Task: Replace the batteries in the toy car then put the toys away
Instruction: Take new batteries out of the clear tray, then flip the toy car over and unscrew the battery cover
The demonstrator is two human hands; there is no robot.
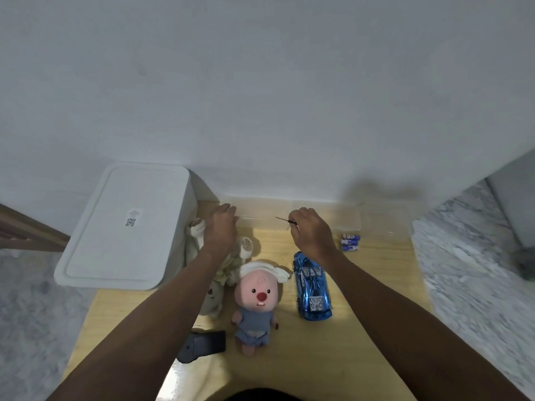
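A shiny blue toy car (312, 286) stands on the wooden table (362, 328), nose toward me. Blue batteries (350, 242) lie behind it at the right. My right hand (311, 231) hovers behind the car, pinching a thin screwdriver (285, 220) whose tip points left. My left hand (221, 227) reaches over a clear plastic box (318, 217) by the wall, fingers curled at its left edge; its grip is hard to judge. A pink plush in a blue outfit (256, 302) lies in the middle. A cream plush (228, 264) lies partly under my left arm.
A large white lidded bin (127, 227) sits at the table's back left, overhanging the edge. A dark grey remote-like device (202, 346) lies near the front left. A white wall stands right behind the table. Marble-patterned floor shows on both sides.
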